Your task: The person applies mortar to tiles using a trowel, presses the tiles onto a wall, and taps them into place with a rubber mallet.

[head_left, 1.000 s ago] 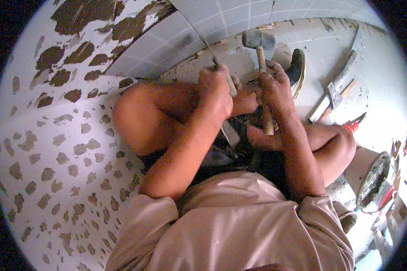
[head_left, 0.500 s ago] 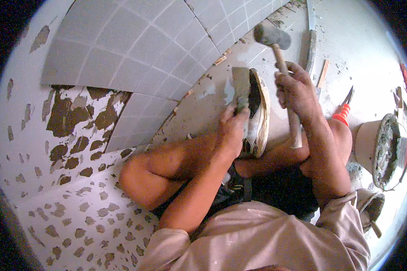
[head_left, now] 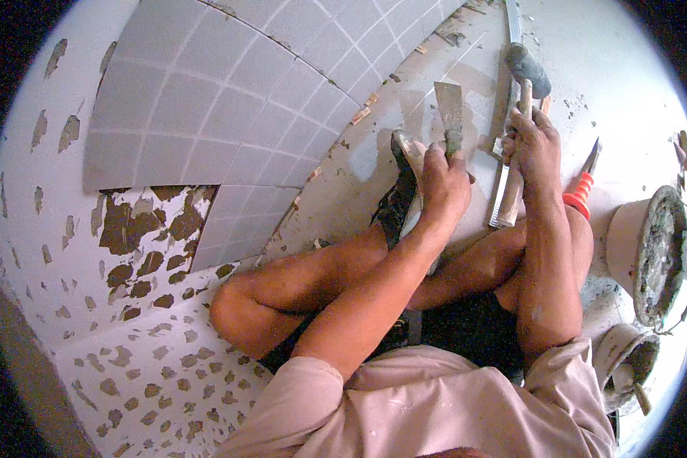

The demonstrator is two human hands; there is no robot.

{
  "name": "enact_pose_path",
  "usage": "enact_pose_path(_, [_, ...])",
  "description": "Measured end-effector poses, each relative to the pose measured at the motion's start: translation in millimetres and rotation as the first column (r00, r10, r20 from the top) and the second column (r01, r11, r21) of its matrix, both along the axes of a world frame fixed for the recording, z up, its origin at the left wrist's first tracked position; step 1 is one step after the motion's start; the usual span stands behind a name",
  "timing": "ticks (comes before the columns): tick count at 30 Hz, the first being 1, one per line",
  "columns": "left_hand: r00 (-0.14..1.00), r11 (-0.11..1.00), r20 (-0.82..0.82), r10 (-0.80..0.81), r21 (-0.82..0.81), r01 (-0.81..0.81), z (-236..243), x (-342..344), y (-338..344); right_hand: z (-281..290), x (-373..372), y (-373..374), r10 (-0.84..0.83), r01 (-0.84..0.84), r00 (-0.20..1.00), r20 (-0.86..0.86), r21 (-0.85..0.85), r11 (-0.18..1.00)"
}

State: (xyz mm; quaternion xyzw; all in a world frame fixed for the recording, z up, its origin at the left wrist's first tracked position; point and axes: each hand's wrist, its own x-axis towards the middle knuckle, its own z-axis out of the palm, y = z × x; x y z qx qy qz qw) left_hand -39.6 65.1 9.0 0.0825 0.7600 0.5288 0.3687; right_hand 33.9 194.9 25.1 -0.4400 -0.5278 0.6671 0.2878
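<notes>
My left hand (head_left: 444, 183) is closed round the handle of a putty knife (head_left: 449, 107), its flat blade pointing up and away from me. In my right hand (head_left: 537, 149) is a rubber mallet (head_left: 528, 70) with a dark head and a pale wooden handle, gripped partway along. The two tools are apart, the mallet to the right. Beneath my left hand is a dark and white shoe (head_left: 401, 195), partly hidden by my forearm. Large grey tiles (head_left: 229, 91) marked with pale grid lines cover the wall on the left; below them lies an untiled patch (head_left: 145, 221) with brown blotches.
A long metal bar (head_left: 514, 23) lies on the floor (head_left: 603, 69), partly behind the mallet. To the right are an orange-handled pointed tool (head_left: 580, 197), a mortar-smeared bucket (head_left: 626, 244) and a smaller pail (head_left: 618, 355). Small wooden wedges (head_left: 361, 115) line the tiles' lower edge.
The putty knife has moved right, away from beside the shoe. The mallet has moved right and its head now sits over the metal bar. The whole view has shifted slightly.
</notes>
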Motion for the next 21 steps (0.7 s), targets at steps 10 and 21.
enact_pose_path(10, [1.0,0.996,0.007,0.014,-0.084,-0.013,-59,-2,27,-5,1,1,0.061,-0.061,0.997,0.053,-0.001,0.998])
enact_pose_path(21, [0.986,0.998,0.15,-0.067,0.01,0.067,-79,-5,29,-26,-5,6,0.075,-0.078,0.996,0.044,0.083,0.993])
